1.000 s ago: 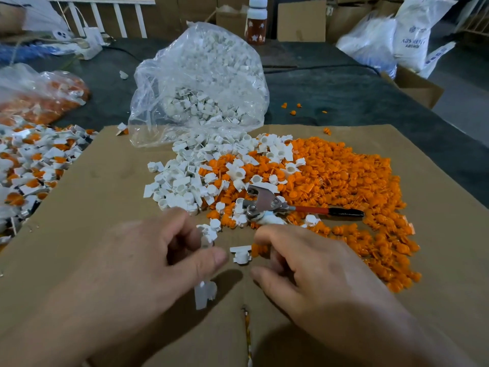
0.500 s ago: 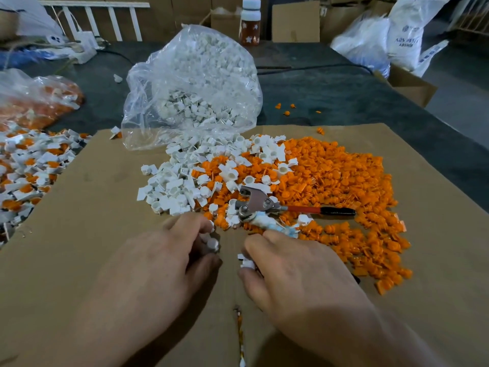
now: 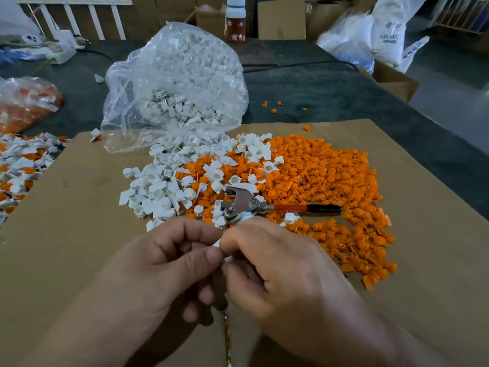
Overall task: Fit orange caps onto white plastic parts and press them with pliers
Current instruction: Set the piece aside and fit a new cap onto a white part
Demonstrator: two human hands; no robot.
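Brown cardboard (image 3: 79, 234) underlies the work: left hand (image 3: 158, 266) and right hand (image 3: 277, 268) pinch one white part (image 3: 217, 243) between curled fingertips (image 3: 211, 254). Pliers (image 3: 243, 202) lie just beyond the right hand, handle running rightward.

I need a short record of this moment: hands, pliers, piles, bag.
left hand: pinches a small white part, mostly hidden
right hand: fingers curled round the same part; any cap hidden
pliers: lying unheld on the piles, handle pointing right
orange caps: loose pile on the cardboard, right side
white parts: loose pile left of the caps
bag: clear, holds white parts, behind the piles
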